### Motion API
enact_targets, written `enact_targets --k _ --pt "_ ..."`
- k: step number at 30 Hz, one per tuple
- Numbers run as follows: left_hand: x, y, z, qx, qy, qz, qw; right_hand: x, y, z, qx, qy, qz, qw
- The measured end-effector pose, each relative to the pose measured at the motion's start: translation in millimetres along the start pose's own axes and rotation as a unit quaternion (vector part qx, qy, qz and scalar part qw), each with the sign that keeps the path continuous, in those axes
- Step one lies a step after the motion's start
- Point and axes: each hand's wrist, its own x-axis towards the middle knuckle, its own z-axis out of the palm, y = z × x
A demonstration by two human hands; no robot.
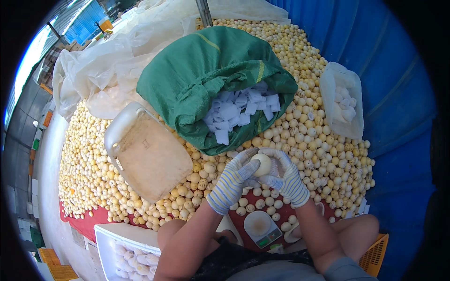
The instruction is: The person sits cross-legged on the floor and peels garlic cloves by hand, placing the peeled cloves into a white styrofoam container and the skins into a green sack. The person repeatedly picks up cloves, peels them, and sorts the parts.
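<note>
In a striped knit glove, my left hand holds a pale round melon from its left side, thumb across the front. My right hand, gloved alike, grips the same fruit from the right, with what looks like a white foam net partly hidden behind the fingers. Just beyond my hands lies a green woven sack, its mouth towards me, full of white foam net sleeves. Below my hands a small digital kitchen scale rests on red cloth between my legs.
Many yellowish round fruits are heaped all around. A worn plastic container lies at left. A white foam box of netted fruits stands lower left, a translucent bag at right by blue sheeting. A yellow crate stands lower right.
</note>
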Motion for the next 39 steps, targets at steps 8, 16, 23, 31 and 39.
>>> enact_targets --k 8,16,23,31,39 --pt "-26 7 29 -0.049 -0.125 0.034 0.99 -32 -21 -5 0.367 -0.062 0.105 0.922" --pt "-40 5 33 0.091 -0.109 0.077 0.987 -64 -36 -2 0.117 0.131 0.013 0.984" --pt "-19 -38 12 0.278 -0.015 0.179 0.944 -68 -45 22 -0.281 0.049 -0.125 0.95" --pt "-48 -10 21 0.126 -0.092 0.059 0.986 -84 -47 16 0.018 0.022 -0.041 0.999" --pt "-100 40 -2 0.089 0.056 0.194 0.975 -85 -48 14 0.173 0.087 0.004 0.981"
